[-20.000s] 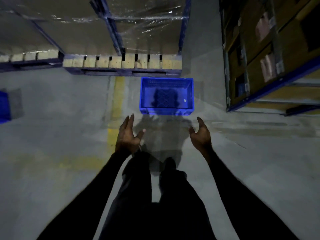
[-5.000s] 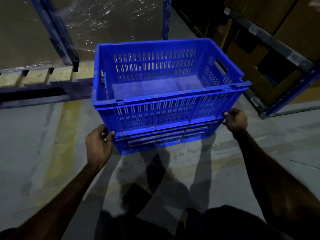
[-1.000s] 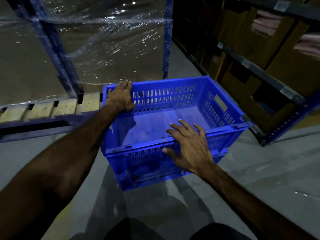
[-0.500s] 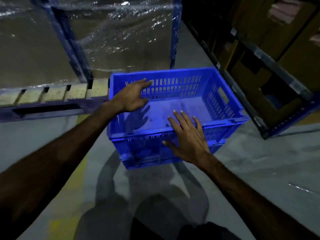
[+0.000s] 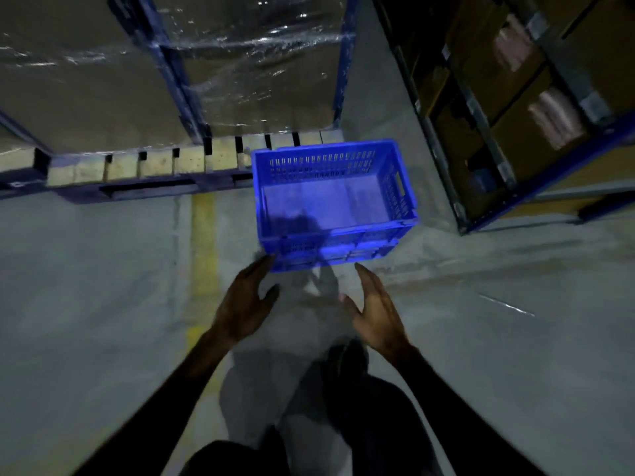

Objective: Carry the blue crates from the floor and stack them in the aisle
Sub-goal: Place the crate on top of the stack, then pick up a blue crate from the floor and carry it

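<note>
A blue slotted plastic crate (image 5: 330, 201) sits on another blue crate, whose front edge (image 5: 330, 261) shows just below it; the stack stands on the concrete floor. Nothing lies inside the top crate. My left hand (image 5: 245, 304) hovers in front of the stack's near left corner, fingers spread, holding nothing. My right hand (image 5: 376, 312) is open too, a little short of the stack's front side. Neither hand touches the crates.
A wooden pallet (image 5: 154, 163) with a shrink-wrapped load (image 5: 240, 63) stands behind the stack, between blue rack posts. A rack with cardboard boxes (image 5: 515, 115) stands to the right. A yellow floor line (image 5: 204, 242) runs left of the crates. My legs are below.
Both hands have come off the top crate's rim and drawn back toward me. The view has risen and pulled away from the stack.
</note>
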`<state>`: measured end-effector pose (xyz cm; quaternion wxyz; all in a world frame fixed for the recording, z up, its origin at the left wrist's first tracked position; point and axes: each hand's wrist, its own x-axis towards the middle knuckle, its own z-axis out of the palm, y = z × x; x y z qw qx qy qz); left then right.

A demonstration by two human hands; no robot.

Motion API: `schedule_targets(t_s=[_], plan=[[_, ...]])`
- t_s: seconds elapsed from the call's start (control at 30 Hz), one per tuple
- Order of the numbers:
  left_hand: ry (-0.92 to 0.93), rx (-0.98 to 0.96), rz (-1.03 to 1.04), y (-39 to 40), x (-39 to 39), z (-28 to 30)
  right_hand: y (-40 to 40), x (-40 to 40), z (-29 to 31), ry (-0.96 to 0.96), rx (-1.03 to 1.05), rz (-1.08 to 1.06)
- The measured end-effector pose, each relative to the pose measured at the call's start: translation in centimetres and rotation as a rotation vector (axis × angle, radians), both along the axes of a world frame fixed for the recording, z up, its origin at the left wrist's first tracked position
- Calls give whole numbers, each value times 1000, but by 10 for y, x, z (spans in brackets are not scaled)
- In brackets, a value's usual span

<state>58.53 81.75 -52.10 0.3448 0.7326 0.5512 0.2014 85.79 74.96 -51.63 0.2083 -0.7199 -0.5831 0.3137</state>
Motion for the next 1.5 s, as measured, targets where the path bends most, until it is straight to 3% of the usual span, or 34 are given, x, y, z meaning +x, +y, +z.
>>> schedule_targets(t_s=[0.2, 0.47, 0.93, 1.17, 1.5], plan=[[-91, -213, 203, -125, -30, 142, -98, -36, 133, 244, -12, -260], [-88, -209, 381, -265, -60, 256, -203, -22, 256, 231, -57, -309], [-158, -57, 754, -453, -49, 308, -268, -27, 308, 242, 41, 153], [-131, 10, 934, -521, -91, 327, -306, -89, 322, 222, 43, 463], [-148, 67, 1184, -635, -211, 329, -364, -248, 333, 228, 11, 631]])
